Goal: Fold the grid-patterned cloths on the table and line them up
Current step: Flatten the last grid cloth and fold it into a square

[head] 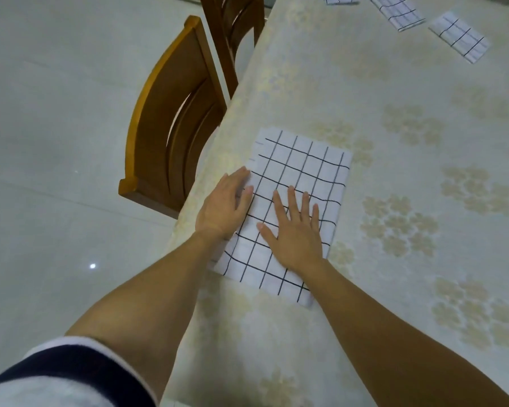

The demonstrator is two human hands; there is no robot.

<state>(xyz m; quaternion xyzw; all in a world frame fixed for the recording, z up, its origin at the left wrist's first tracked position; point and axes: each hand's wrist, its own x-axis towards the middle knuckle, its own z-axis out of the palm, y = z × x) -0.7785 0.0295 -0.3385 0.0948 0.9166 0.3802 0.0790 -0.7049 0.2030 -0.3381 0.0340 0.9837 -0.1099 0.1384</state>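
The grid-patterned cloth (303, 168) lies mid-frame, its left side just beside the left edge of the desk (394, 201), whose flowered surface stretches on to the right and upward. The left hand (225, 205) rests flat on the cloth's left border, fingers straight. The right hand (296, 233) presses flat on its middle, fingers spread. Three folded cloths (460, 36) lie well apart at upper right. Two wooden chairs (171, 118) stand against the desk edge at upper left.

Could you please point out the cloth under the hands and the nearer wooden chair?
Grid-patterned cloth (306, 165), head view, its bare far part.
Nearer wooden chair (156, 124), head view, curved backrest.
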